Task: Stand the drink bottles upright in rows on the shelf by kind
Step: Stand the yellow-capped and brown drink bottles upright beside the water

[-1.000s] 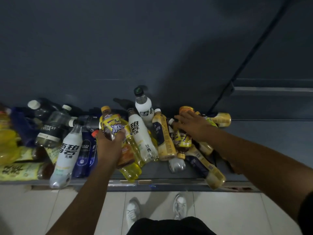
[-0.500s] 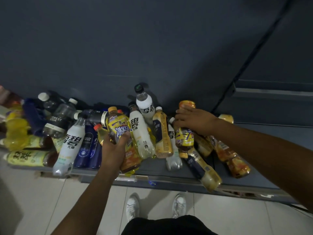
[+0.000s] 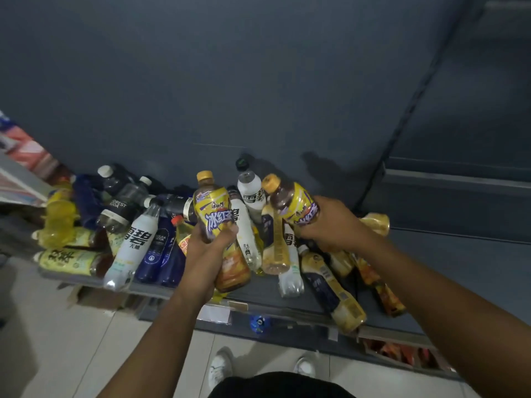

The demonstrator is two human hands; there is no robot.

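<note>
A heap of drink bottles lies tumbled on the dark shelf (image 3: 448,271). My left hand (image 3: 207,248) grips a yellow-labelled iced tea bottle (image 3: 213,208) by its lower half, held nearly upright above the heap. My right hand (image 3: 330,225) grips a second iced tea bottle (image 3: 293,203) of the same kind, tilted with its cap up and to the left. Among the lying bottles are white-labelled soda bottles (image 3: 135,245), dark blue bottles (image 3: 156,254), pale yellow bottles (image 3: 333,288) and a dark soda bottle (image 3: 120,205).
The shelf's right half shows bare grey surface. A dark back panel (image 3: 258,81) rises behind the heap. The shelf's front edge (image 3: 258,308) carries price tags. White floor tiles (image 3: 57,340) and my shoes lie below. Another shelf unit stands at the far left.
Both hands have lifted their iced tea bottles up out of the heap. The right hand's bottle, earlier lying under the palm, now points cap upward. The view shifted right.
</note>
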